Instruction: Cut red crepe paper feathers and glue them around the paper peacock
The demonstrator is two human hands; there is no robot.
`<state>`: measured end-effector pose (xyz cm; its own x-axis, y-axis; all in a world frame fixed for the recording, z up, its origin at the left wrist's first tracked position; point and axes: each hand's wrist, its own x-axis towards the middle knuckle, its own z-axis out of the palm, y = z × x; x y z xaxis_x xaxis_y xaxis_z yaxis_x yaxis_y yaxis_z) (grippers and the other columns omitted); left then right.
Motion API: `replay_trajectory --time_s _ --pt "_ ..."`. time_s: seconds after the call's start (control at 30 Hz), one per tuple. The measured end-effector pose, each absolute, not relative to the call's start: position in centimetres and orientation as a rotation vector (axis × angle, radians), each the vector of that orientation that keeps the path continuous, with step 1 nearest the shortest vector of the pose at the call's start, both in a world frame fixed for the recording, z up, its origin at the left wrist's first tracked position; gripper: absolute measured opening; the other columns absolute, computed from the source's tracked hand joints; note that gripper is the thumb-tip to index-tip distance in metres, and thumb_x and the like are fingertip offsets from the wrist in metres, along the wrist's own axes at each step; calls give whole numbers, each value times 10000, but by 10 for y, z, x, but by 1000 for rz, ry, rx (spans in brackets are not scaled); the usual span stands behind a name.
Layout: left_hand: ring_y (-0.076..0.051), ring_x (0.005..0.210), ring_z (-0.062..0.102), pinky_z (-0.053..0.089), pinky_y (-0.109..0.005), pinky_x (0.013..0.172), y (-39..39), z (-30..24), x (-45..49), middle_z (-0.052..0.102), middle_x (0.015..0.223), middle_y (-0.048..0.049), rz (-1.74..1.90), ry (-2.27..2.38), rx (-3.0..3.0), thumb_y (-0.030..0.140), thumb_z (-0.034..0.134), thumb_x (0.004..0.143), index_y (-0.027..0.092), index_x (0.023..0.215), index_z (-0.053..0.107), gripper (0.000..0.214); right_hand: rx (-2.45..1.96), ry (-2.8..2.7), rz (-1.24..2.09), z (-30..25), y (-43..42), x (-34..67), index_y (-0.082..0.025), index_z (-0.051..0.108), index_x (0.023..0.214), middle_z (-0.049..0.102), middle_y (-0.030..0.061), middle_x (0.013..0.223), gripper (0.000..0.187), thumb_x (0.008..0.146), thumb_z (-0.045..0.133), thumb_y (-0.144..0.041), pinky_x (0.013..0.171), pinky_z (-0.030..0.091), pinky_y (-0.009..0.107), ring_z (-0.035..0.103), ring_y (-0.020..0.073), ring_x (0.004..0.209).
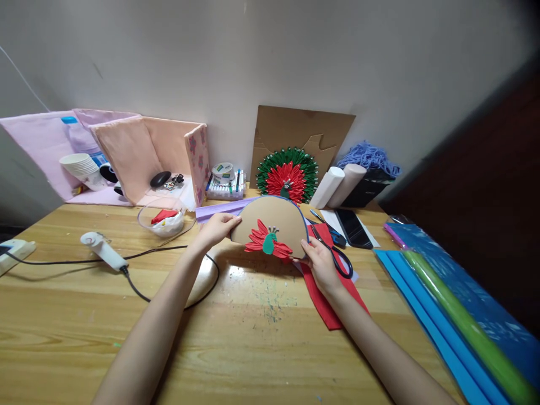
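My left hand (217, 228) and my right hand (319, 262) hold a half-round cardboard piece (276, 219) upright on the wooden table (253, 337), one hand at each lower corner. The piece has a blue edge and bears a small green peacock with red paper feathers (267, 242). Both hands are closed on its edges. Under my right hand lie a red felt sheet (323, 306) and black scissors (337, 259).
A finished red and green peacock fan (288, 175) leans on cardboard (304, 132) at the wall. A glue gun (103, 250) with its cord lies left. Blue and green sheets (455, 315) lie right. A phone (353, 228), white rolls (337, 185), markers (225, 188) and paper cups (82, 167) stand behind.
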<state>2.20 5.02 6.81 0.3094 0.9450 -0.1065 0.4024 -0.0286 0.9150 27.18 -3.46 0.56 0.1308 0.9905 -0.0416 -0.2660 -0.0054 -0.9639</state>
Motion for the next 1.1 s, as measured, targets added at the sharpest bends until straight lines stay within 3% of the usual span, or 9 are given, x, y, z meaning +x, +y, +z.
replay_trajectory --time_s 0.17,0.3,0.4,0.5,0.7,0.93,1.1 --pt "-134 502 533 408 -238 494 56 66 16 561 510 -3 798 1288 1435 427 564 751 138 657 590 306 -1100 -924 1269 8 -36 271 -211 616 956 712 38 993 315 729 688 -418 519 542 259 685 187 698" --pt "-155 553 625 470 -258 551 61 73 3 647 576 -59 884 1356 1346 344 468 841 103 810 620 287 -1126 -850 1244 9 -34 274 -208 617 996 719 48 983 381 706 696 -442 510 538 265 686 192 668" --pt "-148 647 664 492 -248 605 63 78 -7 693 715 -96 1036 1466 1280 202 376 873 77 968 601 275 -1116 -834 1234 9 -34 275 -197 614 989 724 54 962 383 699 702 -431 502 537 264 684 192 654" --pt "-137 738 663 500 -241 644 62 80 -8 688 911 -106 1108 1524 1288 166 433 844 101 1071 565 270 -1111 -844 1239 7 -34 275 -193 617 949 725 54 945 342 707 698 -420 480 529 254 679 183 631" --pt "-159 761 626 481 -256 634 53 69 16 659 984 -115 819 1363 1455 406 583 778 114 1033 599 388 -1099 -862 1268 5 -34 273 -195 615 975 714 54 995 337 723 689 -407 507 544 254 691 183 656" --pt "-127 600 530 364 -216 503 50 58 25 634 731 -37 765 1164 1660 396 580 745 126 850 634 295 -1101 -881 1294 7 -35 271 -208 609 1027 722 55 954 396 706 701 -421 571 573 296 701 225 745" --pt "-90 493 417 310 -202 468 47 72 26 498 528 32 785 1215 1573 318 534 741 147 625 555 208 -1124 -890 1281 5 -35 272 -210 615 975 721 46 942 362 702 700 -432 535 561 275 701 220 734"
